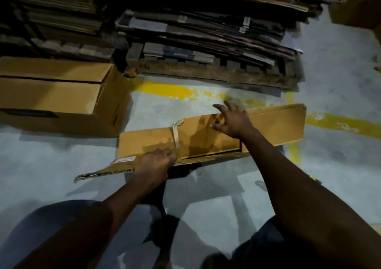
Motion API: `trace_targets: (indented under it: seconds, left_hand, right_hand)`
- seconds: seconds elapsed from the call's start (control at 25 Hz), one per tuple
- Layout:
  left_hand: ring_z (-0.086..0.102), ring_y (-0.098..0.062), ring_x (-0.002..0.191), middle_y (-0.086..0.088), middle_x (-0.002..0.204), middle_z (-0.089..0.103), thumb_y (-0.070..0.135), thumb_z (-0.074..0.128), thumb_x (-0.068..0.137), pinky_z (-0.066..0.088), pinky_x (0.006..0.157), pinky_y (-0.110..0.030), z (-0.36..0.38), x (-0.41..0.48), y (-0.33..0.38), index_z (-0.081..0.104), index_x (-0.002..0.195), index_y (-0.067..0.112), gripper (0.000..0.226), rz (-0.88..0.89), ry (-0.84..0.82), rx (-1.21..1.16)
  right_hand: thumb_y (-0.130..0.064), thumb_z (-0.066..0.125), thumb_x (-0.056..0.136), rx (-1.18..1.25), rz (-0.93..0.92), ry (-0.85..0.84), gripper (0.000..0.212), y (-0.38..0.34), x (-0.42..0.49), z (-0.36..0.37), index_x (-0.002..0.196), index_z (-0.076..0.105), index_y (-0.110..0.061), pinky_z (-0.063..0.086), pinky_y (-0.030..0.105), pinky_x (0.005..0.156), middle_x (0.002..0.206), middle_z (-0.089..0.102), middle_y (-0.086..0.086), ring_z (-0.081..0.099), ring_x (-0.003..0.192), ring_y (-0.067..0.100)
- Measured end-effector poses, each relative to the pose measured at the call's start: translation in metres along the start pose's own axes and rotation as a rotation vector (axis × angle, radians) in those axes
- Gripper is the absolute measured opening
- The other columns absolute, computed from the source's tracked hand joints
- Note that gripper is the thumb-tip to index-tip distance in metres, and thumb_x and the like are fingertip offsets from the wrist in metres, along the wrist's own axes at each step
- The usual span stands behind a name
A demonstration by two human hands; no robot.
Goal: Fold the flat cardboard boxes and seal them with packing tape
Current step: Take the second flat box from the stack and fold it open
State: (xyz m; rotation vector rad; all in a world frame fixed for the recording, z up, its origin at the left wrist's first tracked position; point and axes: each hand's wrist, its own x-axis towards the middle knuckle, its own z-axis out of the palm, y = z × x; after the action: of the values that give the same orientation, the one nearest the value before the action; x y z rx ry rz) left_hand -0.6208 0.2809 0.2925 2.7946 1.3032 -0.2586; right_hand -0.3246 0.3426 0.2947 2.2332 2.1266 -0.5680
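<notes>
**A:** What's nearest us?

**B:** The person's two knees, low in the frame, either side of a bare patch of floor. They look crouched or seated, I'd say to reach the work without bending far.

**A:** And the hands?

**B:** Two. The left hand, just below the middle of the frame, has its fingers curled over the near edge of the box. It's gripping it, probably to pin that side while the other side is worked. The right hand, a little right of centre, is released with the fingers spread over the far panel. I can't tell if it presses the card or hovers just above.

**A:** Where does the box lie?

**B:** Mid-frame on the floor, long side across, partly opened and with one flap sticking out at lower left. There's one box in work. One tape strip runs across it just beside the left hand. It looks like an old strip, not a fresh seal.

**A:** So how far along is it?

**B:** Early, I'd judge: it's being opened up and isn't sealed. I see no tape roll.

**A:** Farther off?

**B:** One folded box at middle left, set aside with its top flaps closed. Behind it a yellow line is painted on the floor. Then one pallet carries the flat stacks, at least two of them across the top, close by as supply.
</notes>
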Motion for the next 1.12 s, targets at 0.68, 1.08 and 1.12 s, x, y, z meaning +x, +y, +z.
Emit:
trace_targets:
  seconds: [0.68, 1.08, 1.12]
  left_hand:
    - [0.063, -0.025, 0.090, -0.002, 0.114, 0.059, 0.017, 0.061, 0.084, 0.044, 0.064, -0.033, -0.036, 0.017, -0.010, 0.053, 0.118, 0.025, 0.036, -0.060, 0.001, -0.024]
    - [0.060, -0.027, 0.103, 0.001, 0.114, 0.062, 0.009, 0.061, 0.080, 0.046, 0.073, -0.036, -0.102, 0.080, 0.012, 0.050, 0.121, 0.030, 0.048, 0.051, -0.011, 0.007]
    - [0.060, -0.026, 0.102, 0.000, 0.111, 0.062, 0.009, 0.061, 0.080, 0.046, 0.075, -0.036, -0.101, 0.081, 0.018, 0.052, 0.118, 0.027, 0.043, 0.048, -0.010, 0.021]
  right_hand:
    - [-0.024, 0.066, 0.088, -0.247, -0.024, -0.241, 0.039, 0.009, -0.026, -0.021, 0.127, 0.061, -0.029, 0.044, 0.030, 0.083, 0.125, 0.062, 0.005, 0.057, 0.113, 0.024]
    - [-0.014, 0.060, 0.083, -0.197, 0.064, 0.257, 0.031, 0.015, -0.032, -0.060, 0.109, 0.067, -0.027, 0.039, 0.040, 0.081, 0.096, 0.068, 0.010, 0.058, 0.102, 0.034]
    - [-0.013, 0.060, 0.083, -0.187, 0.082, 0.257, 0.031, 0.018, -0.032, -0.059, 0.110, 0.067, -0.026, 0.039, 0.041, 0.082, 0.097, 0.069, 0.010, 0.058, 0.102, 0.034]
